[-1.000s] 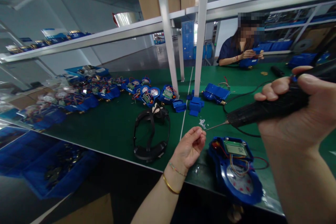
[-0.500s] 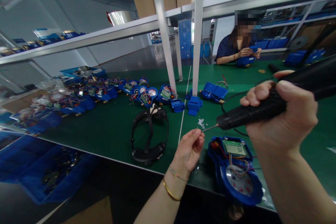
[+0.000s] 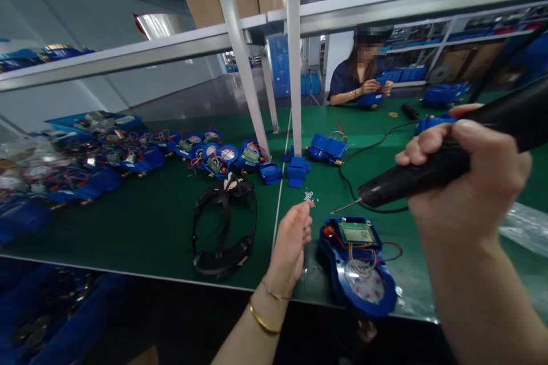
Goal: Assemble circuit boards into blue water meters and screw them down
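My right hand [image 3: 475, 182] is wrapped round a black electric screwdriver [image 3: 398, 185]. Its thin bit points left, above the near edge of a blue meter [image 3: 327, 265]. That meter has a lit display [image 3: 358, 232], loose coloured wires and a round dial [image 3: 366, 282]. My left hand [image 3: 291, 239] is beside a small pile of tiny, pale screws [image 3: 308, 195], its fingertips at the pile and its fingers pressed together. Anything between them is too small or hidden to make out. The bit tip stands apart from the left hand.
A black head strap [image 3: 225, 225] lies left of my left hand. Small blue plastic parts [image 3: 297, 171] stand by the shelf post [image 3: 293, 68]. Several wired blue meters [image 3: 218, 157] crowd the left side. A co-worker [image 3: 353, 77] across the green table [image 3: 171, 217] holds a blue part.
My left hand has left the screwdriver's tip and moved to the screw pile. The right hand keeps hold of the screwdriver. The whole view has shifted to the right.
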Available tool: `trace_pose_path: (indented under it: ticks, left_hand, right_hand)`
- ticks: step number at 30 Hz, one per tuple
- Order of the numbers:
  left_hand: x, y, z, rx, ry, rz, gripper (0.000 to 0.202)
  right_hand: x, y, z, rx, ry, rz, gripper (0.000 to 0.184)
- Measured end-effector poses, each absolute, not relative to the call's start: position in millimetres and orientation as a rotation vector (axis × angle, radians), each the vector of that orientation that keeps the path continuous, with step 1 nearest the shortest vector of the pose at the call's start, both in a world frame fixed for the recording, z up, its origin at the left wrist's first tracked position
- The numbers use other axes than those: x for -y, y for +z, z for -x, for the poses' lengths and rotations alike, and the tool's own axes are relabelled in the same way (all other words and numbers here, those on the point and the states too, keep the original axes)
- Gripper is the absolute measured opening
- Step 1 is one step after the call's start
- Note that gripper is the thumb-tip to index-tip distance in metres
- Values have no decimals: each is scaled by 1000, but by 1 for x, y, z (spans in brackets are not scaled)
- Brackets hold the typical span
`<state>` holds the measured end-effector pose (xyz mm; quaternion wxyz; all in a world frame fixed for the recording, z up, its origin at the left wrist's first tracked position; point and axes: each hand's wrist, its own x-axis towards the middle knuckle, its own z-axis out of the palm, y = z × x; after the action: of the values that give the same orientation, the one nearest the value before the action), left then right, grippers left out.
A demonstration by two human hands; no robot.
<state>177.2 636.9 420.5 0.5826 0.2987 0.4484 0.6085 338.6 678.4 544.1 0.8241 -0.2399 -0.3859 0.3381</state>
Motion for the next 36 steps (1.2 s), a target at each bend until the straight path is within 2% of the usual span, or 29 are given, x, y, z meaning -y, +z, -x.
trace_pose_path:
  ticks: [5,13,17,26,36]
  left_hand:
    - [-645,418,-173,-1232,1181,-1164,56]
    - [-652,409,-187,-1450,845,-1421,68]
    - [-650,401,-189,-1419,838,-1386,66]
    - [-647,396,-189,-1451,859,-1388,47]
    - [-642,375,-190,-1433,947,-1293,46]
  right_hand:
    - [-681,551,-371,928,480,629,17]
    - [-689,522,-368,1083,540,770,23]
    - [-691,519,-368,1091,556,770,24]
    - [-691,512,-366,1111,569,812,25]
    - [-681,506,-357,1175,516,858,18]
